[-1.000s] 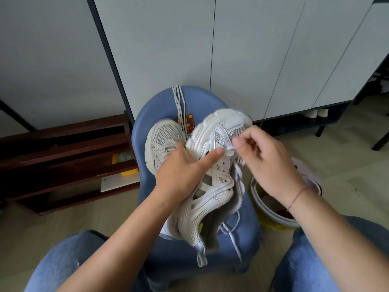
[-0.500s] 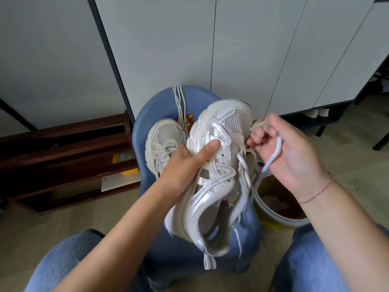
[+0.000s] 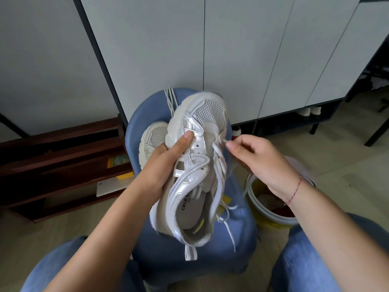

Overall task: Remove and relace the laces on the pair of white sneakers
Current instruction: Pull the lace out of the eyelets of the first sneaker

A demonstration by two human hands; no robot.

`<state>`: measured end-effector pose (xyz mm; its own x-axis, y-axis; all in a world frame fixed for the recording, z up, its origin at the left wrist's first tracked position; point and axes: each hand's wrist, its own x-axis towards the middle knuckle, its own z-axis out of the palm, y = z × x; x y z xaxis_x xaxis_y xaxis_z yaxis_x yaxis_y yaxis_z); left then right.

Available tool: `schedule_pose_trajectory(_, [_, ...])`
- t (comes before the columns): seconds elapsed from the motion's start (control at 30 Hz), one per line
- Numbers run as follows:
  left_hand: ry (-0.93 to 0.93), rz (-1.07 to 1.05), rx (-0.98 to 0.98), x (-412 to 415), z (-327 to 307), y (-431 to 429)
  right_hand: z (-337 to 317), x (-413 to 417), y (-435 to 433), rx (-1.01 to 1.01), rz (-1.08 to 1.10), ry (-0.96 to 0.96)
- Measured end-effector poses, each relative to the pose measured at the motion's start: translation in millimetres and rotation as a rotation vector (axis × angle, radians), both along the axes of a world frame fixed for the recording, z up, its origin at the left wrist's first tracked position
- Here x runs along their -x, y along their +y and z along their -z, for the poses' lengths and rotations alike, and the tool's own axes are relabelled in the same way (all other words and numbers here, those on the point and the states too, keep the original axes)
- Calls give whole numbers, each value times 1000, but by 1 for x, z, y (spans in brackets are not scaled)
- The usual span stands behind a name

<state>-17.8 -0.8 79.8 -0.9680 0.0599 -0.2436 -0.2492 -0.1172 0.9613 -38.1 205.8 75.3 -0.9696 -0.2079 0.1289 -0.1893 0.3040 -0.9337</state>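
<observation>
Grey cabinets (image 3: 160,49) behind, your left hand (image 3: 166,163) grips the sneaker (image 3: 193,175) toe-away; your right hand (image 3: 259,161) pinches its lace (image 3: 219,153) just right of the forefoot.

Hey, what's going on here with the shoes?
A seated person holds one white sneaker in the left hand, above a blue chair. The right hand pinches its lace near the front eyelets; the rest of it runs loosely down the shoe and dangles. The second sneaker sits on the chair behind, and another lace hangs over the chair back.
</observation>
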Motion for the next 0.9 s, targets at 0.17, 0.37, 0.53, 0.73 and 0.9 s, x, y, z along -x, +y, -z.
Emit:
schedule_pose_trajectory(0.17, [-19, -83, -78, 6, -6, -14, 1, 5, 20, 33, -85, -194])
schedule_pose_trajectory(0.37, [-11, -208, -172, 16, -6, -48, -9, 19, 59, 272, 28, -318])
schedule_pose_trajectory(0.53, [-22, -232, -197, 18, -3, -61, -8, 37, 90, 681, 186, -420])
schedule_pose_trajectory(0.73, [-44, -244, -169, 17, -4, -56, -5, 42, 108, 1095, 296, -447])
schedule_pose_trajectory(0.9, [-73, -227, -122, 19, 0, -50, -5, 41, 106, 1277, 308, -447])
